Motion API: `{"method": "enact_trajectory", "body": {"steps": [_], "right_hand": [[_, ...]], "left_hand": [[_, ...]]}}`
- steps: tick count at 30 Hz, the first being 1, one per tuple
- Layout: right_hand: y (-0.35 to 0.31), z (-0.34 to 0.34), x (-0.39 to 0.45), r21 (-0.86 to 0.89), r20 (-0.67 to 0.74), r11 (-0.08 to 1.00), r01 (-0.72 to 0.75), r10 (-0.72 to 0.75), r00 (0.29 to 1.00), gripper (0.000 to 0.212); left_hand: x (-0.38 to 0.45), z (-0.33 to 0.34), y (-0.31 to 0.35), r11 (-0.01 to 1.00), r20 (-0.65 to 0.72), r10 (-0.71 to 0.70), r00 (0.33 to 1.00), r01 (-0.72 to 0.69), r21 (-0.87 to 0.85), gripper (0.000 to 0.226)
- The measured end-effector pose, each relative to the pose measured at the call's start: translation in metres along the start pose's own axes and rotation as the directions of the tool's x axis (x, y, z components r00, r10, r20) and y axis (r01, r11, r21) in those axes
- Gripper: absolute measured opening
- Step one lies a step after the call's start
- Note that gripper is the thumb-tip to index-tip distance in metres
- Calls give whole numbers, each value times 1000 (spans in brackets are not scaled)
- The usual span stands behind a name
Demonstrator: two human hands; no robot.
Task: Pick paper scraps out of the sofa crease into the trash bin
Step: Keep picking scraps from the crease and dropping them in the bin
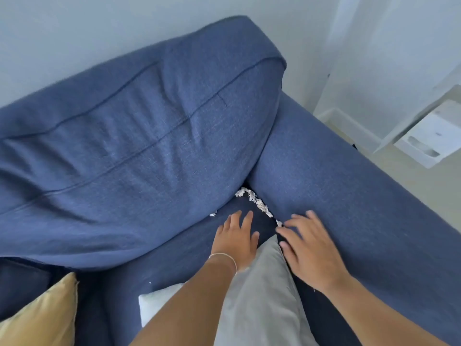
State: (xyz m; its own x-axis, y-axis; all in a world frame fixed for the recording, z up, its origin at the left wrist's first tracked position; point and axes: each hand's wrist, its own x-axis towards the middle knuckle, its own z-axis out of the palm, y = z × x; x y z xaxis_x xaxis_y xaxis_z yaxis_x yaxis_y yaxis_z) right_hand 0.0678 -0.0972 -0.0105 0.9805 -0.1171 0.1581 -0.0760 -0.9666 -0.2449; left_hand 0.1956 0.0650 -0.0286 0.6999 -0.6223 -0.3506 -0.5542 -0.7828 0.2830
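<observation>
Where both hands spread, paper scraps (257, 202) lie just beyond.

Single view: head camera, worn by the person, looking forward and steeply down over both forearms onto the corner of a blue sofa (154, 136). Range: close; the left hand (237, 239) and right hand (308, 245) are sitting low of centre. Wide-angle lens is bending the wall (74, 33) and sofa armrest (349, 196) at the edges. Right hand is slightly blurred, possibly from motion. No second view is sharing the scene.
</observation>
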Motion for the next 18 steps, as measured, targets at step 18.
{"method": "enact_trajectory", "body": {"steps": [18], "right_hand": [[2,149,103,-77,350,972,-222,235,907,87]], "left_hand": [[151,42,-29,986,91,62,994,-75,152,48]]}}
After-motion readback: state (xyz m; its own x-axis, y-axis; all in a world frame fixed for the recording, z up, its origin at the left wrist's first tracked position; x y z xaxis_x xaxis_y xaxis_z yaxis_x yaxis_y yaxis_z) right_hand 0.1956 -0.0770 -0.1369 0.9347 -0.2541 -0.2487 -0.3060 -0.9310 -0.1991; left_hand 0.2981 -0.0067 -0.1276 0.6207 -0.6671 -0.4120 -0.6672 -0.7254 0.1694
